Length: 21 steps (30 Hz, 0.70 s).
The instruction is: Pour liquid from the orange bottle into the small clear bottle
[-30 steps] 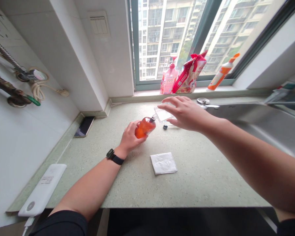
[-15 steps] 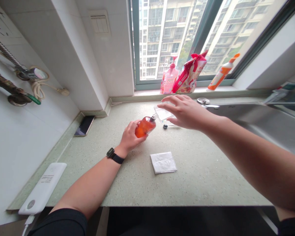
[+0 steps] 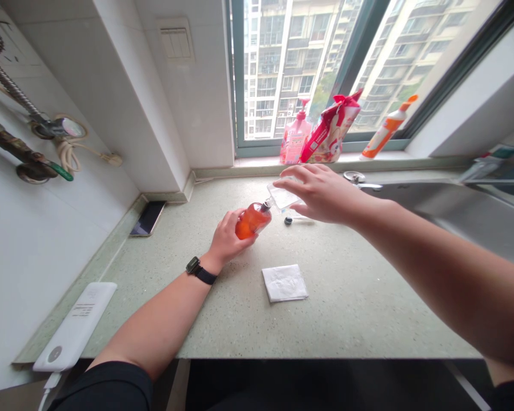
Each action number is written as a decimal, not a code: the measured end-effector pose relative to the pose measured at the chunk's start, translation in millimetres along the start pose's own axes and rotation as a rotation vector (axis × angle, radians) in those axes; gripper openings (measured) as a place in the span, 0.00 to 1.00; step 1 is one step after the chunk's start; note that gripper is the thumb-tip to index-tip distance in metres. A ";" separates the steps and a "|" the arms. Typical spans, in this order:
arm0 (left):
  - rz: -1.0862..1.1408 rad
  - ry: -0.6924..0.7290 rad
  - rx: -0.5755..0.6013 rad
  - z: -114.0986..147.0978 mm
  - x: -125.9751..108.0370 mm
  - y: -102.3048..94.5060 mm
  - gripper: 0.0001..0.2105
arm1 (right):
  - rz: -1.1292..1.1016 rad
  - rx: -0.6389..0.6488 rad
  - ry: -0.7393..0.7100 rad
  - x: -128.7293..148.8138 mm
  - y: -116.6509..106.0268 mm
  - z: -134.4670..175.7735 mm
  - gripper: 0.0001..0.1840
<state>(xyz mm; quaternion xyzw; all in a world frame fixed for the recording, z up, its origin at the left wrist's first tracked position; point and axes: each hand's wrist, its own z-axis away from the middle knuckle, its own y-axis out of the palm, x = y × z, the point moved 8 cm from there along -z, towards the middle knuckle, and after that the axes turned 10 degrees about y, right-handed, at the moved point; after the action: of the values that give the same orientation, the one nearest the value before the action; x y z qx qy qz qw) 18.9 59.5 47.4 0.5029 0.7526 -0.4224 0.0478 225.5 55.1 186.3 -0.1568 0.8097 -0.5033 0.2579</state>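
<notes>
So, reading the clock with the orange bottle (image 3: 254,220) at the centre: the left hand (image 3: 230,236) comes in from 8 o'clock, fingers wrapped snugly round the body of it. The bottle's tilted, neck pointing up toward 2.

Right there at 2 o'clock is a clear bottle (image 3: 284,197), also tipped, with its neck aimed back at the orange one. The two mouths meet or nearly do, can't tell if they're actually touching. The right hand (image 3: 321,195) has that one pinched, fingers over the top edge and thumb below.

Just off at 3 there's a little black cap (image 3: 288,221) on the counter (image 3: 351,308), and way further out the same way, the steel sink (image 3: 462,222). A folded white tissue (image 3: 285,283) lies flat near 5. Phone (image 3: 148,218) at 9, white power bank (image 3: 77,322) around 8. Up on the windowsill, a pink pump bottle (image 3: 295,141) sits at 1.
</notes>
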 end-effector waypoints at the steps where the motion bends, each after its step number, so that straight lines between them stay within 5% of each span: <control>1: -0.003 -0.001 -0.002 0.0 0.0 -0.1 0.33 | 0.003 0.007 -0.001 0.2 -0.3 -0.6 0.30; 21: -0.001 -0.005 -0.022 0.5 0.4 0.3 0.35 | 0.016 0.020 -0.016 1.4 -0.1 -6.9 0.30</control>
<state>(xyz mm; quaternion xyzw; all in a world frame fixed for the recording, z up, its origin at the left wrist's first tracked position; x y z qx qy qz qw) 18.8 59.6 46.7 0.5008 0.7574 -0.4153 0.0553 220.4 59.4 188.4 -0.1516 0.8039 -0.5078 0.2700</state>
